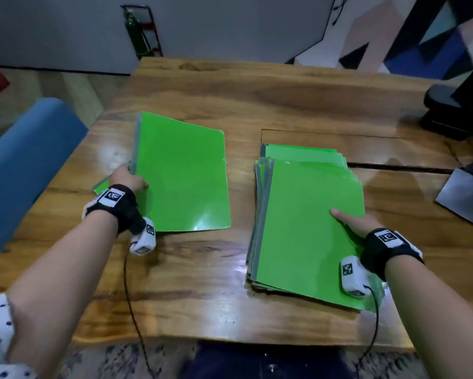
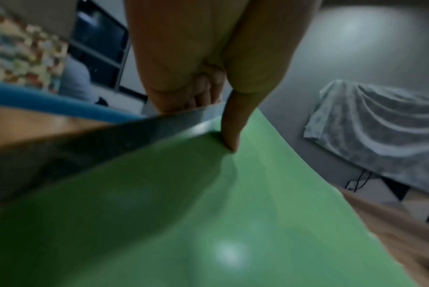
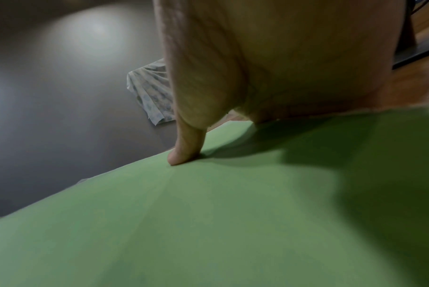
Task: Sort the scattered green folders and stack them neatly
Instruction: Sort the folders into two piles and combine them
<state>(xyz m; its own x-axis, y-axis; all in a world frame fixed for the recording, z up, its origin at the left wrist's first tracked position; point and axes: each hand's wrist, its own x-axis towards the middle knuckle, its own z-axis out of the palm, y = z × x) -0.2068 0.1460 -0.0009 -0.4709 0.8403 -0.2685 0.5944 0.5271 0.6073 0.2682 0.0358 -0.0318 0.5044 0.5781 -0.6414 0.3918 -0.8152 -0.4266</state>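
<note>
A green folder (image 1: 183,170) with a grey spine is tilted up off the wooden table (image 1: 229,310) at left centre. My left hand (image 1: 128,176) grips its spine edge, with the thumb (image 2: 230,134) on the green cover (image 2: 208,213) and the fingers underneath. A corner of another green folder (image 1: 101,186) shows beneath that hand. To the right lies a loosely fanned stack of green folders (image 1: 306,222). My right hand (image 1: 355,222) holds the right edge of its top folder (image 3: 208,223), thumb (image 3: 184,147) pressed on top, fingers hidden under the edge.
A blue chair (image 1: 25,165) stands off the table's left edge. A black object (image 1: 445,105) and a grey flat plate (image 1: 464,195) sit at the right side. A dark slot (image 1: 393,167) cuts the tabletop behind the stack. Wrist cables (image 1: 131,296) hang over the front edge.
</note>
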